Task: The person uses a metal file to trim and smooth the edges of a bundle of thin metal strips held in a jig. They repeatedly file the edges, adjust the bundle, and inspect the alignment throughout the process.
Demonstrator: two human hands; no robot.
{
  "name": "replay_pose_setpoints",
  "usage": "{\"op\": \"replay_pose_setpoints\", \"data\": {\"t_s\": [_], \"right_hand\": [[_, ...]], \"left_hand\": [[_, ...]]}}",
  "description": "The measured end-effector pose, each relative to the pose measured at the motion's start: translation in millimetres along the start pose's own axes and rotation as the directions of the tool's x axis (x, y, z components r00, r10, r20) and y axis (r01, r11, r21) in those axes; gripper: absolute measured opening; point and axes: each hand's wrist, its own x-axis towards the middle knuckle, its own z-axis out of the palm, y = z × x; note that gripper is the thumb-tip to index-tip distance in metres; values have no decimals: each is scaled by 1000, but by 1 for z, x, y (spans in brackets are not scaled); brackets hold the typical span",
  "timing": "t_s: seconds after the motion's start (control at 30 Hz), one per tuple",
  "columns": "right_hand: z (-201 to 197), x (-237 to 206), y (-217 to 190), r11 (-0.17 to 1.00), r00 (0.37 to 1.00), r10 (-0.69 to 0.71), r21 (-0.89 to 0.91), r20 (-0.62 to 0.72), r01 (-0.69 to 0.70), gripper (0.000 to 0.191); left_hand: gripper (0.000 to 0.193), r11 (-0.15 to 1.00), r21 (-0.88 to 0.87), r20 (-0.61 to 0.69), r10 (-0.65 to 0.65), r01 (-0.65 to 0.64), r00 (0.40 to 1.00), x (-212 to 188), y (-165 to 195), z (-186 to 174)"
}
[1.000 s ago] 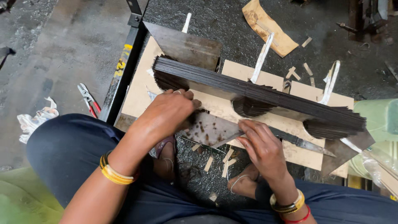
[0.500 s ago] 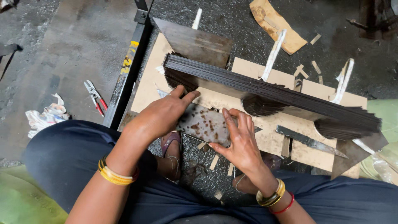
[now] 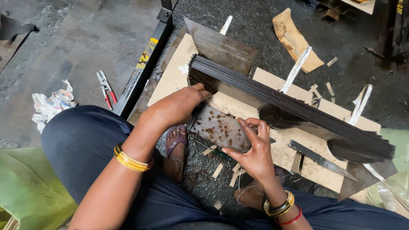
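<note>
- Rusty metal sheet [image 3: 219,130] sits low in front of the person, over the dark gritty floor [image 3: 264,25], its far edge at the base of the long stack of thin dark sheets [image 3: 289,102].
- Left hand [image 3: 181,106]: fingers curled together w/ tips pressed on the near end of the stack, palm over the rusty sheet's left corner.
- Right hand [image 3: 253,149]: fingers clamped on the sheet's right edge, thumb underneath, fingertips on top.
- Stack lies diagonally on cardboard [image 3: 174,76], white straps [image 3: 296,70] poking up behind it.
- Knife [image 3: 321,161] flat on the cardboard, just right of the right hand, not touched.
- Red-handled pliers [image 3: 105,88] on the floor far left, near a crumpled rag [image 3: 51,104].
- Gold bangles [image 3: 128,159] on the left wrist.
</note>
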Motion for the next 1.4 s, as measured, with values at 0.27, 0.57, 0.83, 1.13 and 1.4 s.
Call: {"op": "replay_pose_setpoints", "data": {"t_s": [0.27,0.57,0.83,1.13,1.4], "right_hand": [[3,-3,2,1000,1000,-16,23,-20,17,91],[1,-6,0,999,998,-23,29,-59,25,94],[-31,-14,0,987,992,-97,-134,-85,85,86],[-218,-26,37,954,977,53,-279,-207,-111,35],[-309,-30,93,910,948,14,-389,-318,-145,29]], "left_hand": [[54,992,36,51,-121,119,991,2,9,6],[40,987,68,-151,-134,145,979,3,32,2],[19,965,-81,-116,-257,249,960,12,91,-27],[59,931,-255,-367,156,-260,917,58,153,36],[97,928,220,-208,347,-302,915,114,192,110]]}}
